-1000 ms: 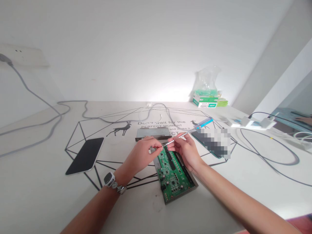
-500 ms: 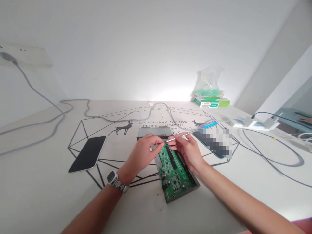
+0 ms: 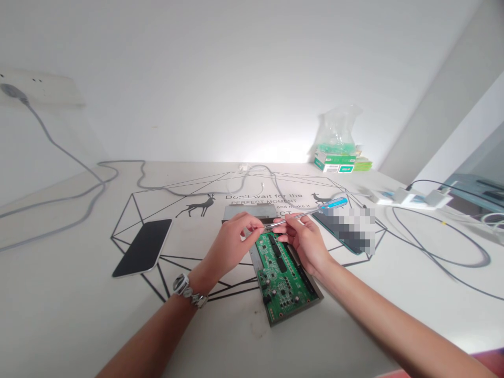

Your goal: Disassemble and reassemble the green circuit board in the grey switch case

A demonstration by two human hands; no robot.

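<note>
Black tablet-like slab (image 3: 142,248) flat on worktop (image 3: 71,304), left of centre. Left hand (image 3: 230,245): thumb and forefinger together at screwdriver (image 3: 323,206) tip; can't tell if anything's pinched. Grey metal box (image 3: 250,211) behind. Green circuit board (image 3: 284,278) in its tray, mid-worktop towards front edge. Right hand (image 3: 309,244): fingers clamped on screwdriver shaft, blue handle up right.

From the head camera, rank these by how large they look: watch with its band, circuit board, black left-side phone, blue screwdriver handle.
1. Circuit board
2. Black phone
3. Watch with its band
4. Blue screwdriver handle
</note>
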